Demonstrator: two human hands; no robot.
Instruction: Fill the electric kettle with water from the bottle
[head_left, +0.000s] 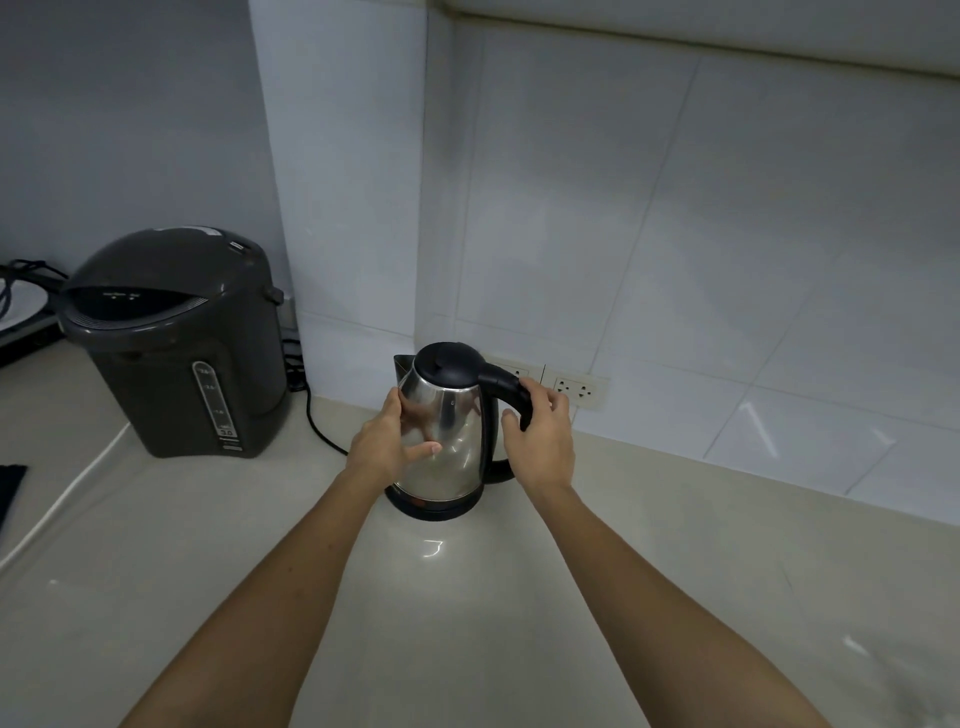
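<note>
Both hands are on the stainless-steel electric kettle (441, 431), which stands upright on its black power base (434, 506) on the pale countertop (467, 623), so the step in hand looks like taking hold of the kettle before any water goes in. The right hand (540, 436) wraps the black handle (511, 392), fingers curled over its far side and thumb on the near side, closed on it. The left hand (387, 441) lies flat against the steel body, on the side away from the handle: fingers spread up along the wall below the spout (402, 364), thumb across the front, steadying rather than clasping. The kettle therefore sits directly between the two hands, touching both. Its black lid (447, 364) is shut, just above and inward of the right hand's fingers. No water bottle is in view anywhere, so filling has not begun. The next move probably calls for opening the lid, which lies within reach of the right thumb, while the left hand keeps the body from tipping or sliding on its base; then the bottle must be fetched. Well to the left of the left hand stands a dark electric thermo pot (171, 343), and wall sockets (579, 389) sit just behind the right hand.
</note>
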